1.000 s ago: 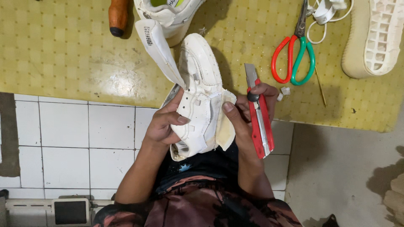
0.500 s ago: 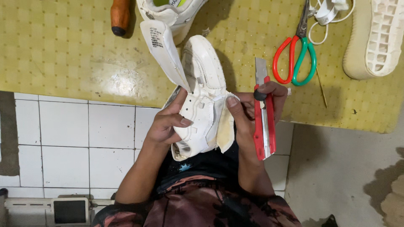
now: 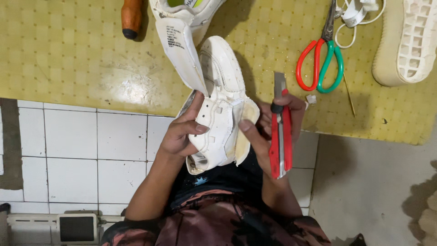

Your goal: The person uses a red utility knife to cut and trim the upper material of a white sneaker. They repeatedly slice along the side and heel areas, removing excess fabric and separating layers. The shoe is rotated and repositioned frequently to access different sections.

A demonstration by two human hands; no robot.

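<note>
Left hand (image 3: 182, 132) gripping white shoe upper (image 3: 218, 114), right hand (image 3: 273, 130) clutching red utility knife (image 3: 280, 136), scissors (image 3: 321, 59), sole (image 3: 405, 41) beyond

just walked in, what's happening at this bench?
A person holds a white sneaker upper in front of them, over the edge of a yellow mat. The left hand grips its side, thumb on the upper. The right hand presses a thumb against the heel flap while also holding a red utility knife, blade pointing up and clear of the shoe. On the mat lie red-and-green scissors, a detached sole, a second white shoe and a wooden handle.
</note>
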